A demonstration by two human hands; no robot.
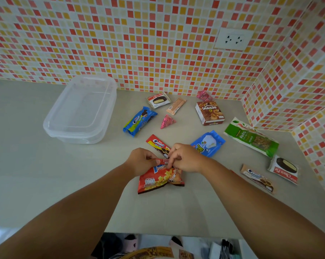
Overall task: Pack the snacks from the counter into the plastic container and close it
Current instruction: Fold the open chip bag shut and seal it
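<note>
A red potato-chip bag (158, 181) lies on the counter in front of me. My left hand (142, 160) and my right hand (186, 157) both pinch its top edge, fingers curled. A clear plastic container (81, 109) with its lid on stands at the back left. Scattered snacks lie around: a blue cream-cookie pack (139, 121), a red cream-cookie pack (157, 143) partly under my hands, a blue pouch (210, 143), a green nuts bag (251, 137), and a brown box (210, 113).
More snacks: two choco pies (158, 100) (284, 169), a wafer bar (175, 106), two pink triangle packs (167, 121) (204, 95), a brown cookie bar (257, 178). Tiled walls close the back and right. A wall socket (233, 39) is above. The counter edge (169, 234) is near me.
</note>
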